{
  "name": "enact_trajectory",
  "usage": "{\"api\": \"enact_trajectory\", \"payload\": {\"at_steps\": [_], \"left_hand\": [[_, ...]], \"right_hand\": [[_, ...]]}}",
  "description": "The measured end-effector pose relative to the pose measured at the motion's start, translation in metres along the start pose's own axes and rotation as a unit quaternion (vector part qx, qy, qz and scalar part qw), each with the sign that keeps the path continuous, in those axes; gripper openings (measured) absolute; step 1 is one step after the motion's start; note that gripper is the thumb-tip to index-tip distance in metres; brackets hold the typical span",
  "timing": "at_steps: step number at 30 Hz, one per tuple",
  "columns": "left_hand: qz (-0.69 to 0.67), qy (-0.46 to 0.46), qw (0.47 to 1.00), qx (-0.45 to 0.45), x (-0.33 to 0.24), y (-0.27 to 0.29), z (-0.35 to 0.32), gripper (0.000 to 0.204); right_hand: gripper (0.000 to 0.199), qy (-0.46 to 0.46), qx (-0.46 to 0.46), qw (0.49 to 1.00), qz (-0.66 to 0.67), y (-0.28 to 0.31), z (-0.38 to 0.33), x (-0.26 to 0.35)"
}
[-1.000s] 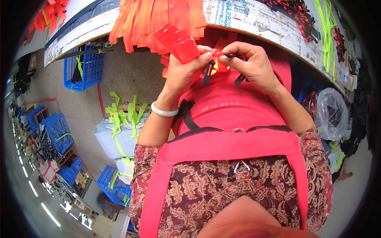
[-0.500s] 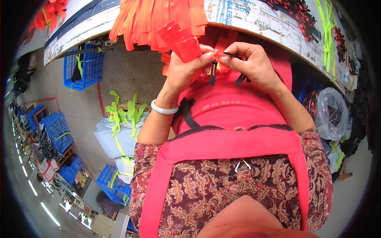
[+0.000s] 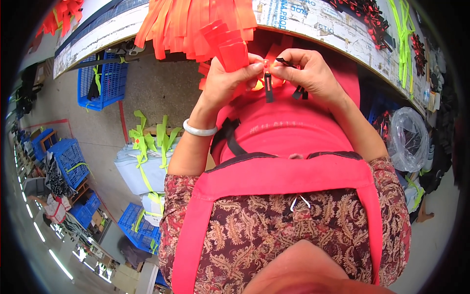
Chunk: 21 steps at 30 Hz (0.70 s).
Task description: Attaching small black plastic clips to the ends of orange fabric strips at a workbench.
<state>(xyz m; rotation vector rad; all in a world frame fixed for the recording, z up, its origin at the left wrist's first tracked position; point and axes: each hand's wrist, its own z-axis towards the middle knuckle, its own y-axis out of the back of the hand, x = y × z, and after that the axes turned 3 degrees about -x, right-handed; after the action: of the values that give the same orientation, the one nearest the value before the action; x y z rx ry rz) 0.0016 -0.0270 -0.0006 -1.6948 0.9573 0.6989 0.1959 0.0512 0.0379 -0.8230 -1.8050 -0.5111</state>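
Observation:
In front of the red apron [image 3: 289, 122], my two hands meet just below the table edge. My left hand [image 3: 221, 84] is closed on a bunch of flat orange-red strips [image 3: 231, 53], whose ends fan upward. At its fingertips is a small orange-red piece [image 3: 267, 64], too small to make out fully, with a short black tab [image 3: 269, 89] hanging under it. My right hand [image 3: 313, 77] pinches a small black strip [image 3: 284, 61] close beside that piece. More black tabs [image 3: 300, 92] dangle below the right hand's fingers.
A heap of orange strips [image 3: 196, 24] hangs over the edge of the white table [image 3: 333, 29]. Lime-green straps [image 3: 404, 49] and black-and-red pieces [image 3: 374, 24] lie to the right. Left on the floor stand blue crates [image 3: 111, 83] and a light-blue bundle [image 3: 134, 166] tied with green strips.
Both hands have shifted slightly, still close together. The black tab under the left fingertips sits a little further right and hangs straighter.

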Motion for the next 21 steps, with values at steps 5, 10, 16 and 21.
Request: {"api": "enact_trajectory", "payload": {"at_steps": [5,10,16,21], "left_hand": [[0.006,0.017,1.000,0.003,-0.002,0.003,0.002,0.018],[0.007,0.024,1.000,0.000,-0.001,0.003,0.002,0.019],[-0.002,0.019,1.000,0.009,0.001,0.003,0.003,0.018],[-0.015,0.008,1.000,-0.004,0.007,0.002,0.003,0.018]], "right_hand": [[0.019,-0.012,-0.002,1.000,-0.017,0.001,0.003,-0.008],[0.019,0.016,-0.003,0.999,-0.028,0.000,0.003,-0.008],[0.019,0.012,-0.015,1.000,-0.015,-0.001,0.003,-0.011],[0.020,-0.007,-0.016,1.000,-0.015,0.001,0.003,-0.010]]}}
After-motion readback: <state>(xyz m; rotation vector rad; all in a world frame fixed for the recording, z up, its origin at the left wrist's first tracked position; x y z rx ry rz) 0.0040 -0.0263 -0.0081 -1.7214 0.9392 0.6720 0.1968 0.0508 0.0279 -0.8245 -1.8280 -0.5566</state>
